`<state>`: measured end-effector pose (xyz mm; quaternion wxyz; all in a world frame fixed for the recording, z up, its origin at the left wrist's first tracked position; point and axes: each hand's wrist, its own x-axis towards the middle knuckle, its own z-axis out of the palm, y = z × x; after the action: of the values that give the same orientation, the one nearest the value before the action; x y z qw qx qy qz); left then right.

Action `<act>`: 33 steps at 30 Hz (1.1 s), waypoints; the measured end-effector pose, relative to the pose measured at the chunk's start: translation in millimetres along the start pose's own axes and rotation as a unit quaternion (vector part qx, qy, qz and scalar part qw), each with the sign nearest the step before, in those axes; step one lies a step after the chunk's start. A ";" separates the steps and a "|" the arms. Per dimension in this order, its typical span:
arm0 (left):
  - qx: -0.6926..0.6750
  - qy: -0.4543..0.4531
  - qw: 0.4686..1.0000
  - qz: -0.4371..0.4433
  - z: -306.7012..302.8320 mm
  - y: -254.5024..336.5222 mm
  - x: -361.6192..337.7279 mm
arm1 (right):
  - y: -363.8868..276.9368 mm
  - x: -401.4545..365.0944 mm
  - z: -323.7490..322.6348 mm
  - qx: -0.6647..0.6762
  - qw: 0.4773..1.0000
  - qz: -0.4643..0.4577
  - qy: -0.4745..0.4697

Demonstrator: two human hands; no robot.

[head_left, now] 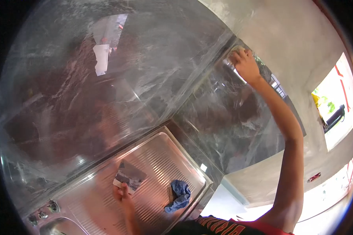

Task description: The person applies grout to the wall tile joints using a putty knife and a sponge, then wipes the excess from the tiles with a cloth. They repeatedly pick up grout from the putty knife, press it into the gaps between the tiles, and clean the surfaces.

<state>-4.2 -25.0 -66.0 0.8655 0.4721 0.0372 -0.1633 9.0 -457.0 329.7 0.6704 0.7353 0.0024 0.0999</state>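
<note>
My right hand (246, 64) is raised on an outstretched arm, its fingers closed on a pale sponge-like pad (236, 51) pressed to the dark glossy wall panel (223, 113) near its upper corner. Lower down, my left hand (124, 194) grips the edge of a flat square piece (130, 176), grey and streaked, above the ribbed metal drainboard (157, 156). A crumpled blue cloth (179, 196) lies on the drainboard to the right of that hand.
Another marbled dark panel (66, 98) fills the left side and meets the right one at a corner. A sink basin (60, 227) and tap fittings (43, 212) are at lower left. Bare plaster wall (298, 51) and a window opening (337, 105) are at right.
</note>
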 end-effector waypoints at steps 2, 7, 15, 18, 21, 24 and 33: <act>-0.028 -0.004 1.000 -0.012 2.4 2.5 -1.1 | -9.6 -3.3 18.2 0.066 0.993 -0.025 0.099; 0.057 0.034 0.994 -0.083 10.7 24.3 -7.2 | -21.7 -6.2 16.5 0.043 0.998 -0.044 0.000; -0.046 0.051 0.996 -0.060 1.4 7.2 -5.7 | -41.7 -9.4 24.6 0.076 0.992 -0.075 0.069; -0.015 0.053 0.995 -0.078 2.2 10.7 -11.2 | -51.8 -9.7 17.5 0.071 0.993 -0.087 0.021; 0.013 0.067 0.993 -0.092 3.9 24.5 -14.7 | -59.4 -11.3 -0.6 0.086 0.992 -0.091 -0.016; -0.036 0.082 0.992 -0.089 5.1 19.8 -13.7 | -62.4 -11.1 12.6 0.123 0.987 -0.102 0.034; -0.174 -0.022 0.980 -0.091 26.7 -12.5 -6.0 | -100.0 -38.5 -32.2 0.283 0.956 -0.050 -0.058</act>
<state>-16.3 -52.0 -60.1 0.9166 0.3052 0.0891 -0.2425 -20.6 -420.5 228.2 0.4381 0.8982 0.0290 0.0188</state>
